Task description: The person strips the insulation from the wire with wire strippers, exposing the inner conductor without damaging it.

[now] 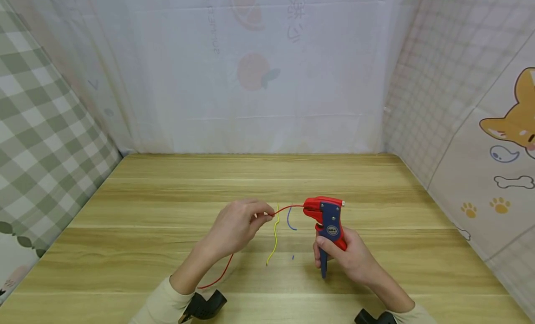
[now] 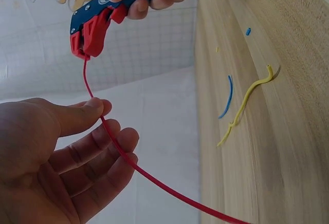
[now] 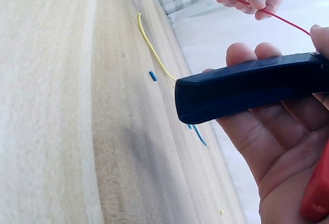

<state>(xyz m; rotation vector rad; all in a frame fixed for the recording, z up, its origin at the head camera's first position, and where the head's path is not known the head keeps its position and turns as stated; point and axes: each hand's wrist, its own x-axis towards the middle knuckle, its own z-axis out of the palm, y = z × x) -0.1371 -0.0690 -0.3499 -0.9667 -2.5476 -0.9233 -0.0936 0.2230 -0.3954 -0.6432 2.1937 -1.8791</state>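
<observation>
The left hand [image 1: 240, 226] pinches a red wire [image 1: 288, 207] between thumb and forefinger; its other fingers are loosely bent in the left wrist view. From the pinch, one end of the wire runs into the jaws of a red and blue wire stripper [image 1: 330, 217], and the rest hangs down behind the hand. The right hand [image 1: 349, 256] grips the stripper by its handles, head upward and jaws facing left. In the right wrist view the dark blue handle [image 3: 247, 88] lies across the right palm.
On the wooden table [image 1: 167, 184] between the hands lie a yellow wire [image 1: 275, 238], a curved blue wire [image 1: 289, 219] and a tiny blue piece [image 1: 293, 257]. A small yellow bit [image 2: 217, 50] is also there. Curtains stand behind and at both sides.
</observation>
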